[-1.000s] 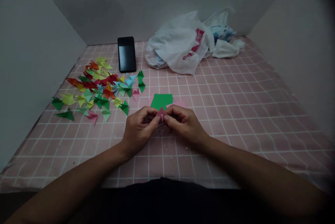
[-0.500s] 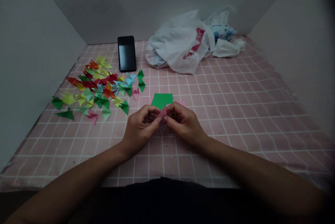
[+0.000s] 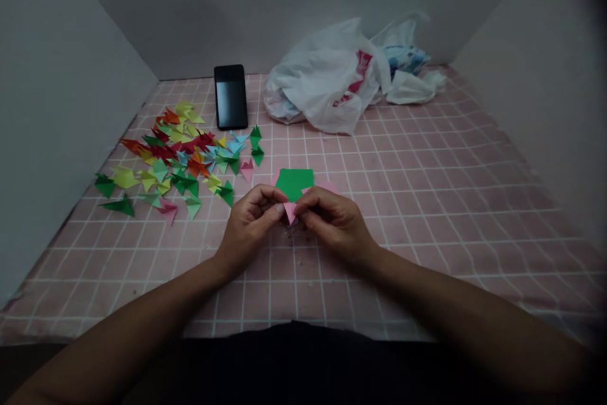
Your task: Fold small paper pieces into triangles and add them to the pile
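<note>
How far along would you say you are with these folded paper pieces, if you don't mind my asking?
Already done: a spread of folded paper pieces in red, yellow, green, blue and pink lies to the left. In hand: a small pink folded piece, pinched between the left hand and right hand. Left: a green paper sheet and pink paper lie flat just beyond the hands, apparently unfolded.

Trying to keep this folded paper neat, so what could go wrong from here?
The small pink paper piece is pinched between the left hand and the right hand, so it could crease or tear under that grip. If it slipped, it might drop onto the green paper sheet just beyond. A careless left-arm movement could also scatter the loose folded paper pieces nearby.
</note>
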Available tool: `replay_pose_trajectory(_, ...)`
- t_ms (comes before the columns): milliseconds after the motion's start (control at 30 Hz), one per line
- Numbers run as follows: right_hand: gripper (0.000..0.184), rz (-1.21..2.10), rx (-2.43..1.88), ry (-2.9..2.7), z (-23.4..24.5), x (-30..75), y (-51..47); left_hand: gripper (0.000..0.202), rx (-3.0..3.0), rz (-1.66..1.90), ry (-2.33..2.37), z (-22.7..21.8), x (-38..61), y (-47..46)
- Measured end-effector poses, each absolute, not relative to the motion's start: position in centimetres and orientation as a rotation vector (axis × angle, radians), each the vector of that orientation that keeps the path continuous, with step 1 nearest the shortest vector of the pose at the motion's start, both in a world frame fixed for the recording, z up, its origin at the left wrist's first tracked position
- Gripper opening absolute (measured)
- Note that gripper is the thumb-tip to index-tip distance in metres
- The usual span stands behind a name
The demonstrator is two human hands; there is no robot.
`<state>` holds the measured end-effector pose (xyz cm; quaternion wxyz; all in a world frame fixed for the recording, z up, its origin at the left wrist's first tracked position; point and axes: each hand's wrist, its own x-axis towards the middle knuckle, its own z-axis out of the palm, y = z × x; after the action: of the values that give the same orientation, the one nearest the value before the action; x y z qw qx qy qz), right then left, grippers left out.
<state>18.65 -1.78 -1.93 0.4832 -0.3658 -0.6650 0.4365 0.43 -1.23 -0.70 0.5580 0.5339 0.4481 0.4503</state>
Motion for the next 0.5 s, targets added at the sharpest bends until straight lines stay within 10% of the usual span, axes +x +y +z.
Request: replay_pose_trajectory(500,0.006,0.919,-0.852,-1.65,-1.71,18.47,-2.09,0.014,1.529,1.128,1.117,-0.31,0.69,-1.36)
